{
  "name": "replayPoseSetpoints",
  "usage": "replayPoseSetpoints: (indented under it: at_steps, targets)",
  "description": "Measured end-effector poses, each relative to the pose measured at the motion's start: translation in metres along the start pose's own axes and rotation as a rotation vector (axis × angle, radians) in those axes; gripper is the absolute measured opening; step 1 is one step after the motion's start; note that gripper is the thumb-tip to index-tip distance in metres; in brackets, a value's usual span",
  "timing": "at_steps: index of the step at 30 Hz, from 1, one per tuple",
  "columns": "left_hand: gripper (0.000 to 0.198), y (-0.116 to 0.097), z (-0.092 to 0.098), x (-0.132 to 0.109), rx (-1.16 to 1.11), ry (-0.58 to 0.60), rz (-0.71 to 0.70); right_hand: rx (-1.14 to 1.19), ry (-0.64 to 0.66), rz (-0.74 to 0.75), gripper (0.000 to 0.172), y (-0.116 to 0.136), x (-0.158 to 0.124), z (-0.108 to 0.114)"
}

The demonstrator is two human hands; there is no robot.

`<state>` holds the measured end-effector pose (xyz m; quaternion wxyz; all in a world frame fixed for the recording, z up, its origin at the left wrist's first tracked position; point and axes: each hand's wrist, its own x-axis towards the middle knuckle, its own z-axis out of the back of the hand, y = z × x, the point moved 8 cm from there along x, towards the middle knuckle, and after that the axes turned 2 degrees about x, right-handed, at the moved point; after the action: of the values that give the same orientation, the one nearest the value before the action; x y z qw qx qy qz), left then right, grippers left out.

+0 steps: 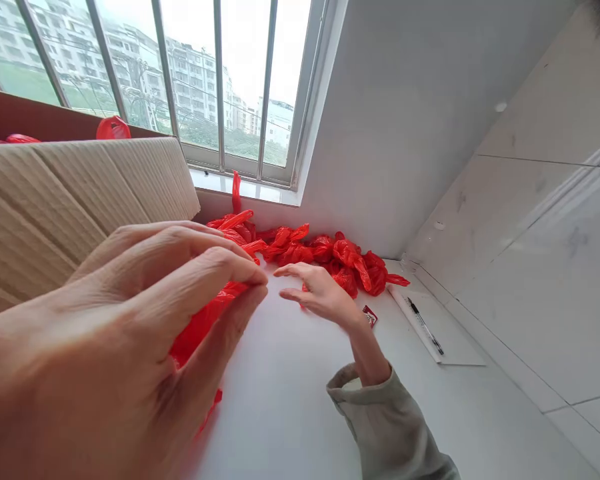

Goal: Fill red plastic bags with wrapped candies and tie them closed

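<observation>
My left hand (pixel 145 333) is large in the foreground, its thumb and index fingertips pressed together in a pinch. I cannot make out whether anything thin is between them. A red plastic bag (pixel 195 330) shows below and behind this hand, partly hidden by it. My right hand (pixel 325 297), farther off with a grey-green sleeve, holds nothing; its thumb and fingers are apart, pointing toward the left fingertips. Just beyond it, several crumpled, knotted red plastic bags (pixel 350 257) lie in a row along the wall.
A cardboard box (pixel 95 193) stands at the left, with red plastic showing above its edge. On the white table (pixel 280 393) lie a small red packet (pixel 370 316), a white pad or sheet (pixel 450 340) and a black pen (pixel 425 325). A barred window (pixel 245 87) is behind.
</observation>
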<state>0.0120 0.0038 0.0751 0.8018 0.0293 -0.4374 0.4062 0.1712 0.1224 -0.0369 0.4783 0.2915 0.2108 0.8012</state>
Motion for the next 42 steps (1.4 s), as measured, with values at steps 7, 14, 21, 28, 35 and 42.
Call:
replayPoseSetpoints:
  at_steps: [7,14,21,28,35,42]
  targets:
    - [0.01,-0.008,-0.025,-0.004,0.099,-0.004,-0.183,-0.325,-0.237,-0.564,0.042,-0.141,-0.023,0.042]
    - [0.027,-0.001,-0.057,0.004,0.031,0.151,-0.151,-0.189,-0.236,-0.394,0.016,-0.121,-0.01,0.048]
    - [0.021,0.033,-0.097,0.007,0.037,0.347,0.063,0.104,-0.071,-0.271,0.02,-0.061,-0.037,0.027]
    - [0.018,0.025,-0.143,-0.013,0.044,0.639,-0.022,-0.029,0.28,-0.348,0.033,-0.044,-0.087,-0.003]
    - [0.029,0.011,-0.188,-0.038,-0.125,0.821,-0.137,-0.072,0.278,-0.336,0.02,-0.043,-0.081,-0.006]
    - [0.013,0.025,-0.199,-0.029,-0.028,0.788,-0.09,-0.061,0.219,-0.293,0.015,-0.045,-0.071,-0.002]
